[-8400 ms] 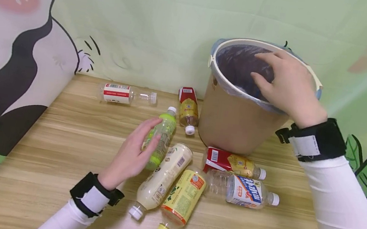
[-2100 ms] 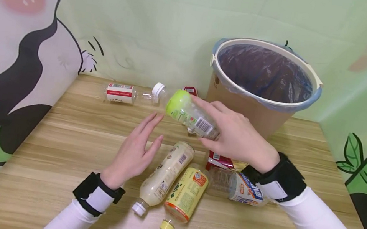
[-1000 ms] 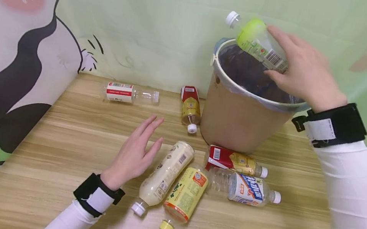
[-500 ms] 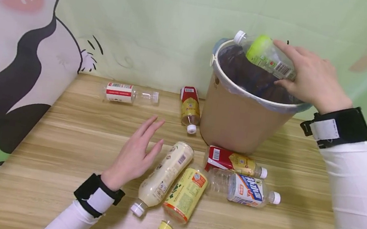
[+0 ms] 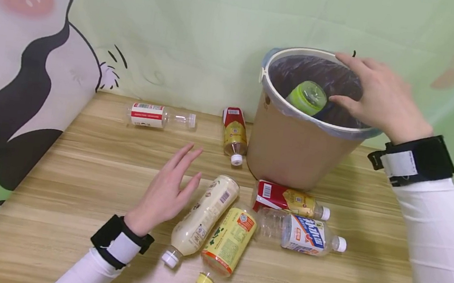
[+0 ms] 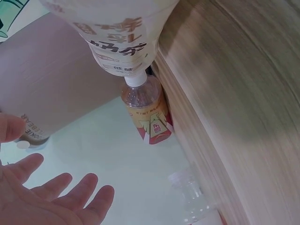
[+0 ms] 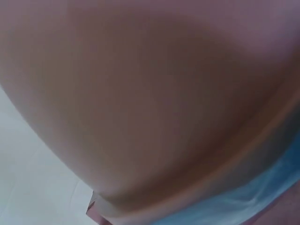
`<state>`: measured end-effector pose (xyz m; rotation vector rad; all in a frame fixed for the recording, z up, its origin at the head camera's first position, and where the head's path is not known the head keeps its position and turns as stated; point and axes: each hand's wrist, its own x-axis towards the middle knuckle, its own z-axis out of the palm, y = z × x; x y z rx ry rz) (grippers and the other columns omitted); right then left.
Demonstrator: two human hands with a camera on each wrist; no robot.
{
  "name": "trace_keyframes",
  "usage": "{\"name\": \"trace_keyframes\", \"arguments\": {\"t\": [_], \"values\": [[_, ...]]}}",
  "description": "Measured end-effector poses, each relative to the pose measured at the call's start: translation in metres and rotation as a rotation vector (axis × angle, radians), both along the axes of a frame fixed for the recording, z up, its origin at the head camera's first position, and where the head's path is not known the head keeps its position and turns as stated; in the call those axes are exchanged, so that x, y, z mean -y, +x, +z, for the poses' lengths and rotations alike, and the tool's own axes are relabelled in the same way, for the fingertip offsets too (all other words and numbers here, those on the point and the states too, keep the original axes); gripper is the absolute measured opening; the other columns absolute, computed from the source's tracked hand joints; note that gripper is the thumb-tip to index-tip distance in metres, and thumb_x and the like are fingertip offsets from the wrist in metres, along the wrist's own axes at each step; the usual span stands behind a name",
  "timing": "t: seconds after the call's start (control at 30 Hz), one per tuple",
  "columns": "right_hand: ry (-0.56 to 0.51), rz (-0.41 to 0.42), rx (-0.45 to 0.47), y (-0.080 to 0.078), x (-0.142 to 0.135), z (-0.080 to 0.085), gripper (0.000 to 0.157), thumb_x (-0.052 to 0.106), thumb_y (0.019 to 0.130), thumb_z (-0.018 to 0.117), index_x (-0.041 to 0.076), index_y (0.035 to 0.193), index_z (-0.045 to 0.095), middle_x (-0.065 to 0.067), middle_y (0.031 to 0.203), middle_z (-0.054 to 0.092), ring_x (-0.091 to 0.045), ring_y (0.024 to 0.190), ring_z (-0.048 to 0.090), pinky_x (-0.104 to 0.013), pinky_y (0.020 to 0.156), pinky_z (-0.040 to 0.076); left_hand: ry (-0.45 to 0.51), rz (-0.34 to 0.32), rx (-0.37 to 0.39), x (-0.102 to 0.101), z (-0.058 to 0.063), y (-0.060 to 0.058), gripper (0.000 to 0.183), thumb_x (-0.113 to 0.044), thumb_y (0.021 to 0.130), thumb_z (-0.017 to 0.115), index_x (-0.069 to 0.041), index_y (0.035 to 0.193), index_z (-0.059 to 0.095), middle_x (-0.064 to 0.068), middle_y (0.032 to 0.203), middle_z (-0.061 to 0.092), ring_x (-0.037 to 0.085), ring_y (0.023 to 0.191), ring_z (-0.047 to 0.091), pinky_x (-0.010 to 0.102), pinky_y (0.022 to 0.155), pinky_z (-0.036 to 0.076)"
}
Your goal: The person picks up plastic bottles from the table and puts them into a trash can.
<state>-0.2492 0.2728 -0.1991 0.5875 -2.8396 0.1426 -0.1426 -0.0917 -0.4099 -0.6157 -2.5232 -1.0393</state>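
Note:
My right hand (image 5: 381,97) is over the right part of the bin's mouth, thumb and fingers spread apart and nothing between them. Inside the lined bin (image 5: 291,145), just below the rim, a clear bottle with a green label (image 5: 308,98) shows its base upward; its cap end is hidden. My left hand (image 5: 166,188) hovers with loosely extended fingers beside a cream-coloured bottle (image 5: 205,217), holding nothing. In the left wrist view its fingers (image 6: 61,187) spread near the bin's side. The right wrist view shows mostly the bin's blurred wall (image 7: 140,103).
A yellow-labelled bottle (image 5: 231,240) lies next to the cream one. Right of it lie a blue-and-white-labelled bottle (image 5: 307,235) and a red-and-gold bottle (image 5: 288,200). Another red-and-gold bottle (image 5: 234,135) lies left of the bin, and a clear red-and-white-labelled bottle (image 5: 148,115) lies at the back left.
My right hand brought the green-labelled bottle from the table up over the bin and let go. The bottle has tipped over and dropped into the bin. The left hand has barely moved lately.

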Motion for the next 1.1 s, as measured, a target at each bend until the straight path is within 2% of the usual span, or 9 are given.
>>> {"name": "trace_keyframes", "arguments": {"t": [0.13, 0.33, 0.47, 0.67, 0.8, 0.9, 1.1], "values": [[-0.001, 0.031, 0.006, 0.001, 0.002, -0.001, 0.072, 0.033, 0.088, 0.065, 0.023, 0.150, 0.030, -0.027, 0.131, 0.048, -0.048, 0.117, 0.044, -0.067, 0.087, 0.039, 0.001, 0.001, -0.002, 0.000, 0.000, -0.001, 0.052, -0.024, 0.096, 0.051, -0.010, 0.144, 0.038, 0.013, 0.152, 0.029, 0.035, 0.131, 0.037, 0.057, 0.101, 0.037], [0.004, 0.098, 0.024, 0.001, 0.008, -0.004, 0.057, 0.030, 0.090, 0.062, 0.010, 0.140, 0.045, -0.022, 0.138, 0.047, -0.046, 0.121, 0.044, -0.061, 0.097, 0.037, 0.001, 0.002, 0.001, 0.000, 0.001, -0.001, 0.052, -0.025, 0.096, 0.051, -0.010, 0.144, 0.038, 0.013, 0.152, 0.028, 0.035, 0.131, 0.037, 0.057, 0.101, 0.037], [-0.005, 0.116, 0.030, 0.002, 0.010, -0.005, 0.051, 0.030, 0.091, 0.061, 0.007, 0.135, 0.051, -0.020, 0.137, 0.049, -0.044, 0.119, 0.046, -0.060, 0.095, 0.039, 0.000, 0.006, 0.005, 0.001, 0.000, -0.001, 0.052, -0.025, 0.096, 0.051, -0.011, 0.144, 0.038, 0.013, 0.152, 0.028, 0.035, 0.131, 0.036, 0.058, 0.101, 0.037], [-0.051, 0.133, -0.003, 0.010, 0.012, -0.005, 0.046, 0.028, 0.091, 0.061, 0.007, 0.132, 0.054, -0.019, 0.128, 0.056, -0.034, 0.097, 0.054, -0.053, 0.083, 0.043, 0.002, 0.008, 0.007, 0.002, 0.000, -0.001, 0.052, -0.025, 0.095, 0.052, -0.012, 0.144, 0.038, 0.013, 0.153, 0.028, 0.035, 0.132, 0.036, 0.058, 0.101, 0.037], [-0.147, 0.151, -0.093, 0.022, 0.019, -0.007, 0.040, 0.022, 0.090, 0.062, 0.006, 0.127, 0.059, -0.018, 0.119, 0.061, -0.032, 0.093, 0.056, -0.049, 0.081, 0.043, -0.010, 0.004, 0.001, 0.002, 0.001, 0.000, 0.052, -0.024, 0.095, 0.053, -0.012, 0.143, 0.039, 0.013, 0.153, 0.027, 0.035, 0.132, 0.036, 0.058, 0.102, 0.036], [-0.239, 0.164, -0.198, 0.033, 0.026, -0.010, 0.036, 0.018, 0.089, 0.062, 0.005, 0.123, 0.062, -0.015, 0.115, 0.063, -0.029, 0.087, 0.057, -0.044, 0.075, 0.043, -0.030, -0.008, 0.003, 0.001, 0.002, 0.001, 0.052, -0.025, 0.095, 0.053, -0.010, 0.143, 0.040, 0.015, 0.153, 0.027, 0.037, 0.132, 0.035, 0.058, 0.102, 0.035], [-0.432, 0.227, -0.406, 0.056, 0.044, -0.021, 0.029, 0.011, 0.087, 0.061, 0.002, 0.114, 0.066, -0.013, 0.092, 0.061, -0.021, 0.075, 0.054, -0.031, 0.067, 0.043, -0.100, -0.033, 0.048, 0.000, 0.006, 0.005, 0.054, -0.028, 0.095, 0.052, -0.010, 0.144, 0.037, 0.018, 0.150, 0.030, 0.038, 0.131, 0.036, 0.057, 0.103, 0.035]]}}
